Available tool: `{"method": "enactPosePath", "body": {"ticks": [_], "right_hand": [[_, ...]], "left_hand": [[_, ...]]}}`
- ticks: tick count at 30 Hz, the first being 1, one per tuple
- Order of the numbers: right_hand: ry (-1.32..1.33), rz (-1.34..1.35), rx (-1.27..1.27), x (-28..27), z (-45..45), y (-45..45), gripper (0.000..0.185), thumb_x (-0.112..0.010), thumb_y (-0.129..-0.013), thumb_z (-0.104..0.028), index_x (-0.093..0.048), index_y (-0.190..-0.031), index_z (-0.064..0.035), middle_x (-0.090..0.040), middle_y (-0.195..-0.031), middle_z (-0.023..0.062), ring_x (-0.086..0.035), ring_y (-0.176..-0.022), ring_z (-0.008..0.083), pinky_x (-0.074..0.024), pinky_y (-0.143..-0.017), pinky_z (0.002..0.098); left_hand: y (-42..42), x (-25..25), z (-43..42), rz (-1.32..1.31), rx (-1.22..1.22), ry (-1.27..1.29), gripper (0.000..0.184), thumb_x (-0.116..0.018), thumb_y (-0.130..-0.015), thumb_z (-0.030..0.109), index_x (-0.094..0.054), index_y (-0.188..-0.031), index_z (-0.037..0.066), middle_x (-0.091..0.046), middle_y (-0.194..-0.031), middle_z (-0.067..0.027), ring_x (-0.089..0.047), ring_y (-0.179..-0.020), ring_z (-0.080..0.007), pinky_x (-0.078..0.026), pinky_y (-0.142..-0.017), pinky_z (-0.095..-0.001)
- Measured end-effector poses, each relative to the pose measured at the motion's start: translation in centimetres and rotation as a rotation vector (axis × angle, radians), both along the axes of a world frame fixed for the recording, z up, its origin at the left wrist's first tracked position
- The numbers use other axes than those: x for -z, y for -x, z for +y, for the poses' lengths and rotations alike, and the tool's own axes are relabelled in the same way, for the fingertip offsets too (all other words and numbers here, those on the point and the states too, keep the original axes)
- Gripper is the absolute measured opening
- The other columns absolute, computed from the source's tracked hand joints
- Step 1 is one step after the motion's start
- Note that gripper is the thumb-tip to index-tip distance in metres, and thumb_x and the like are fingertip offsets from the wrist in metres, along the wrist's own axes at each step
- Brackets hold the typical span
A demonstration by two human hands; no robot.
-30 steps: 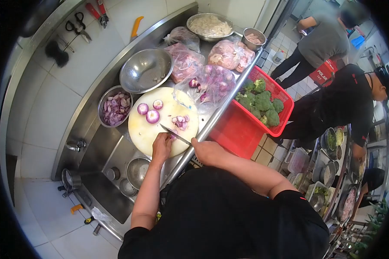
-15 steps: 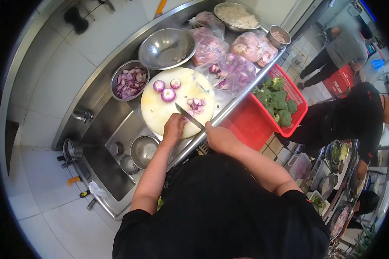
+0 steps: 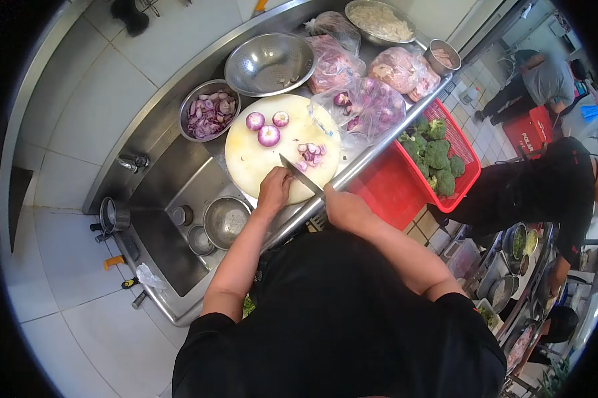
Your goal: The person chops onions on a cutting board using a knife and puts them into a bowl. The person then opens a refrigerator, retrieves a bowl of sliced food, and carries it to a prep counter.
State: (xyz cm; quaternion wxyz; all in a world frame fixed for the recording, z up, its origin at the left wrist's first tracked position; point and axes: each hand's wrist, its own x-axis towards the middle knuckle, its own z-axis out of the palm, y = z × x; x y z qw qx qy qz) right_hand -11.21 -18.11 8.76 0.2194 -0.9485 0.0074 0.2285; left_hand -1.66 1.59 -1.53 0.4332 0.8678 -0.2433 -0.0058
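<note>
My right hand [image 3: 345, 209] grips the handle of a knife [image 3: 301, 174], whose blade points up and left across the near part of a round white cutting board [image 3: 246, 162]. Beside the blade, the fingers of my left hand [image 3: 274, 189] are curled together at the board; whatever they hold is hidden. Just beyond the knife lies a small heap of cut purple onion pieces [image 3: 311, 155]. Three peeled purple onions [image 3: 268, 135] sit farther back on the board.
A bowl of sliced onion [image 3: 211, 113] and a steel colander [image 3: 270, 64] stand behind the board. Bagged onions [image 3: 372, 109] and bagged meat [image 3: 402, 69] lie to the right, above a red basket of broccoli [image 3: 438, 156]. A sink [image 3: 163, 232] is at left. Co-workers stand at right.
The whole view has shifted, so the counter appears slightly higher and farther right. Both hands and the knife keep nearly the same place on the board.
</note>
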Motion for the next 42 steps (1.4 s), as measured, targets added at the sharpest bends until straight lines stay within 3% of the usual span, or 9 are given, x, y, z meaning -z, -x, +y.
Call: {"method": "enactPosePath", "body": {"ticks": [14,20,23,27,30,34,37,40,42], "right_hand": [[-0.035,-0.038,0.062,-0.5,-1.2,0.0,0.022,-0.043,-0.095,-0.012,-0.045,-0.111,0.0031,-0.067,-0.085,0.0292,-0.067,-0.086,0.0467,-0.0501,-0.075,0.0594],[-0.138,-0.119,0.114,-1.2,-3.9,0.9,0.026,-0.044,-0.098,-0.019,-0.047,-0.115,0.0003,-0.066,-0.087,0.031,-0.065,-0.087,0.0486,-0.0482,-0.078,0.0606],[-0.181,0.045,-0.018,-1.0,-4.0,1.4,0.032,-0.047,-0.098,-0.024,-0.054,-0.12,-0.0024,-0.067,-0.097,0.0296,-0.064,-0.094,0.0467,-0.0492,-0.082,0.0579],[-0.256,0.014,-0.015,2.9,-3.7,0.9,0.032,-0.047,-0.098,-0.026,-0.056,-0.12,-0.0048,-0.067,-0.1,0.028,-0.065,-0.097,0.0456,-0.05,-0.086,0.0553],[-0.247,-0.009,0.024,3.7,-4.0,-1.0,0.031,-0.046,-0.099,-0.025,-0.053,-0.118,-0.0024,-0.067,-0.1,0.0284,-0.065,-0.098,0.0452,-0.0488,-0.087,0.056],[-0.234,-0.005,0.164,2.5,-4.3,-2.0,0.03,-0.044,-0.1,-0.023,-0.052,-0.119,-0.0016,-0.067,-0.1,0.0287,-0.065,-0.098,0.0453,-0.0487,-0.086,0.0563],[-0.235,-0.022,0.186,2.0,-4.2,-1.4,0.029,-0.043,-0.1,-0.023,-0.051,-0.118,-0.0016,-0.067,-0.099,0.0287,-0.064,-0.098,0.0457,-0.0486,-0.086,0.0567],[-0.245,-0.081,0.174,2.0,-3.5,-0.3,0.026,-0.044,-0.099,-0.023,-0.05,-0.113,-0.0011,-0.067,-0.09,0.0292,-0.066,-0.087,0.0479,-0.0504,-0.078,0.0588],[-0.223,-0.129,0.103,2.8,-2.9,0.2,0.026,-0.044,-0.099,-0.022,-0.05,-0.114,-0.0009,-0.067,-0.082,0.0291,-0.067,-0.079,0.0481,-0.0517,-0.071,0.0593]], "left_hand": [[-0.5,0.5,-0.5,0.01,-0.043,0.003,0.012,-0.065,-0.088,0.005,-0.065,-0.099,0.002,-0.064,-0.094,-0.0172,-0.063,-0.089,-0.0359,-0.051,-0.079,-0.043],[-8.7,-2.8,-1.7,-0.151,-0.242,-0.037,0.02,-0.064,-0.088,0.008,-0.065,-0.107,0.002,-0.064,-0.103,-0.0185,-0.061,-0.098,-0.0378,-0.049,-0.087,-0.0456],[-12.7,-3.6,-3.2,-0.387,-0.174,-0.132,0.033,-0.066,-0.087,0.015,-0.064,-0.118,0.003,-0.064,-0.11,-0.0179,-0.059,-0.106,-0.0384,-0.046,-0.093,-0.0475],[-17.0,-2.1,-4.7,-0.165,0.018,-0.653,0.053,-0.072,-0.082,0.027,-0.061,-0.129,0.006,-0.066,-0.112,-0.0189,-0.06,-0.107,-0.0387,-0.045,-0.094,-0.0493],[-17.4,-3.3,-5.0,-0.131,0.063,-0.643,0.05,-0.073,-0.082,0.027,-0.063,-0.126,0.006,-0.066,-0.112,-0.0196,-0.061,-0.106,-0.0386,-0.046,-0.094,-0.0494],[-13.9,-5.4,-4.3,-0.172,-0.168,-0.117,0.045,-0.076,-0.08,0.024,-0.06,-0.115,0.0,-0.066,-0.108,-0.0218,-0.063,-0.104,-0.039,-0.049,-0.09,-0.047],[-7.2,-7.1,-2.9,0.155,-0.191,-0.085,0.047,-0.078,-0.081,0.027,-0.049,-0.109,0.004,-0.066,-0.093,-0.019,-0.065,-0.089,-0.0386,-0.051,-0.078,-0.0453],[-2.9,-2.9,-0.9,0.144,-0.046,-0.138,0.041,-0.08,-0.077,0.022,-0.052,-0.101,0.004,-0.059,-0.082,-0.0176,-0.061,-0.076,-0.0346,-0.048,-0.071,-0.0438],[-1.1,-2.0,-0.5,0.064,-0.044,-0.109,0.038,-0.079,-0.077,0.012,-0.055,-0.105,0.002,-0.059,-0.092,-0.0169,-0.06,-0.082,-0.0321,-0.05,-0.075,-0.0408]]}}
